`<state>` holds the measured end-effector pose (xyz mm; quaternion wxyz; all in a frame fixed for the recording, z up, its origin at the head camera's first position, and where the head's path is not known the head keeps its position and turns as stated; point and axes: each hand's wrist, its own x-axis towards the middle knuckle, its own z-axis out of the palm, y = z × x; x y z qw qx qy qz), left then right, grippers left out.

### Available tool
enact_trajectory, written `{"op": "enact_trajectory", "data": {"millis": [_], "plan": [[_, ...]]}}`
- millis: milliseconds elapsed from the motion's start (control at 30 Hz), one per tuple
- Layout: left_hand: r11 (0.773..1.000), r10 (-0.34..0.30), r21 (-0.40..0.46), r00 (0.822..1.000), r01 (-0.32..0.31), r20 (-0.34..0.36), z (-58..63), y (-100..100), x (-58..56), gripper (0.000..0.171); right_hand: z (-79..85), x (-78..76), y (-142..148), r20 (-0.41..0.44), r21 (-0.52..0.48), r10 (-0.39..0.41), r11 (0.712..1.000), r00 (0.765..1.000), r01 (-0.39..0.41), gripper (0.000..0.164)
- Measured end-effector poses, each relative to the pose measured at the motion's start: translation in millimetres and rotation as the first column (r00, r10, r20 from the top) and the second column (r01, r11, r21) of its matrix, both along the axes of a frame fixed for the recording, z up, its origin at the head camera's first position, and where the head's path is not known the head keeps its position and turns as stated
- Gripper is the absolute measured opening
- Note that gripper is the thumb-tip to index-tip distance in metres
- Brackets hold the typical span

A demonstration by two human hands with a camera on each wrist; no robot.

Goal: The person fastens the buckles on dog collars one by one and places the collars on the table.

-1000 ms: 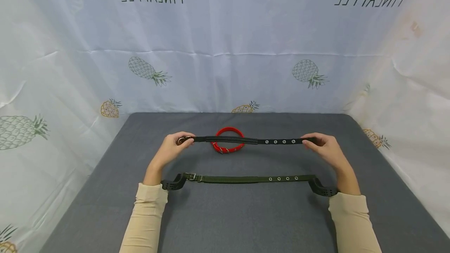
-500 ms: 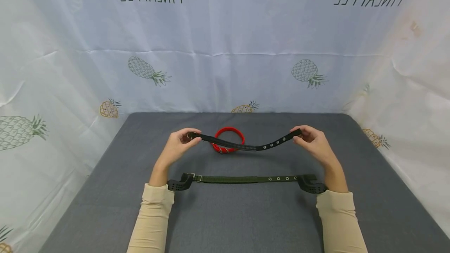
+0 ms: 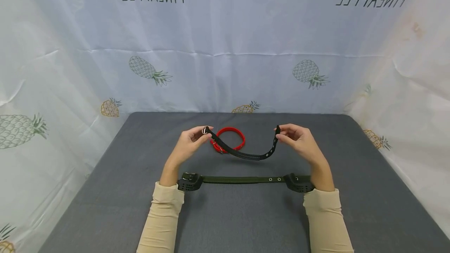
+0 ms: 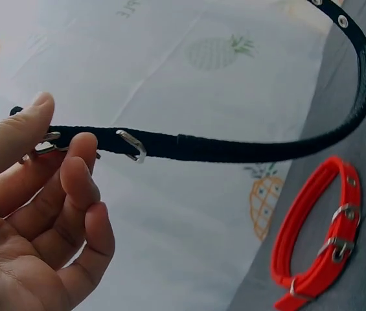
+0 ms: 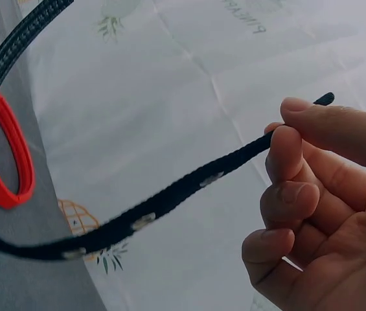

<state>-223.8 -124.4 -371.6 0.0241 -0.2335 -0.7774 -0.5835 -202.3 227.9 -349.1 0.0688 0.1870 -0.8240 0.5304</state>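
Observation:
A black collar (image 3: 242, 154) with metal eyelets hangs in a U between the two hands, above the table. The left hand (image 3: 190, 143) pinches its buckle end between thumb and fingers; in the left wrist view the metal buckle (image 4: 48, 144) is partly covered by the fingers, and a D-ring (image 4: 131, 146) sits just beyond them. The right hand (image 3: 299, 141) pinches the tail end, whose tip pokes out past the thumb in the right wrist view. The eyelets lie on the right hand's side of the strap.
A red collar (image 3: 240, 132), buckled into a loop, lies on the grey table (image 3: 246, 218) behind the black one. Nearer, a green collar (image 3: 232, 180) lies straight across, partly covered by the wrist cameras. A white pineapple-print curtain (image 3: 225, 81) surrounds the table.
Both hands have moved toward each other and slightly up. The black collar, stretched straight a second ago, now sags into a U with its ends raised.

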Motion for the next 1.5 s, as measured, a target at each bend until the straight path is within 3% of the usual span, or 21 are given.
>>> {"op": "enact_trajectory", "data": {"millis": [233, 433, 567, 833, 1067, 1500], "plan": [[0.998, -0.025, 0.051, 1.000, 0.026, -0.013, -1.3, 18.6, 1.4, 0.031, -0.6, -3.0, -15.0, -0.028, 0.018, 0.060, 0.998, 0.998, -0.060, 0.022], [0.998, 0.012, 0.063, 0.991, -0.003, -0.134, -1.2, 34.3, 3.3, 0.026, -0.8, -4.0, -25.8, -0.114, 0.018, 0.100, 0.995, 0.988, -0.099, 0.015], [0.997, 0.015, 0.083, 0.986, -0.001, -0.166, -1.9, 41.3, 3.6, 0.024, -2.0, -4.0, -33.2, -0.148, 0.031, 0.096, 0.995, 0.984, -0.092, 0.015], [0.977, -0.126, 0.160, 0.986, 0.142, -0.105, -3.9, 52.3, 5.1, 0.027, -1.2, -3.3, -45.9, -0.039, 0.004, 0.130, 0.992, 0.991, -0.130, 0.016], [0.975, -0.144, 0.144, 0.973, 0.171, -0.180, -5.8, 66.6, 7.4, 0.036, -0.1, -2.6, -55.2, 0.030, -0.083, 0.230, 0.970, 0.973, -0.227, 0.021], [0.969, -0.205, 0.119, 0.972, 0.218, -0.112, -3.7, 78.3, 13.4, 0.038, 6.6, 6.6, -69.4, 0.002, -0.030, 0.116, 0.993, 0.993, -0.116, 0.020]]}}
